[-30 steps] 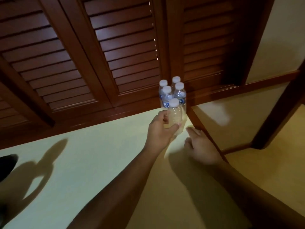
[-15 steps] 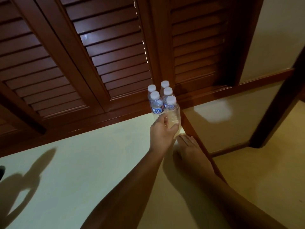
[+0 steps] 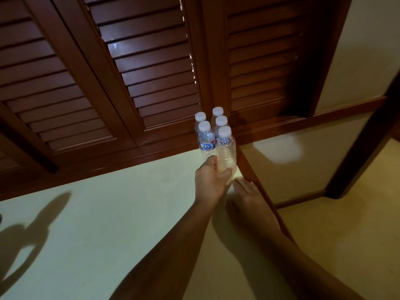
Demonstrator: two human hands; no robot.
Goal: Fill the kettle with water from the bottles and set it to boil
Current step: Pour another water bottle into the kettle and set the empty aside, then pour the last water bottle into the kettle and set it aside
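Several small clear water bottles with white caps stand clustered at the far right corner of the pale counter (image 3: 108, 213). The nearest bottle (image 3: 227, 151) has no label and stands upright against a labelled bottle (image 3: 206, 142). My left hand (image 3: 211, 177) is wrapped around its lower part, thumb on the right side. Just right of it, my right hand (image 3: 246, 191) lies flat on the counter by the edge, fingers together and pointing at the bottles, holding nothing. No kettle is in view.
Dark wooden louvred shutters (image 3: 140, 68) rise directly behind the counter and the bottles. The counter's wooden right edge (image 3: 251, 172) drops to a lower floor area. A dark shadow (image 3: 28, 230) falls across the counter's left side.
My left hand has carried the unlabelled bottle back until it stands against the cluster. My right hand has slid forward and lies flatter beside it.
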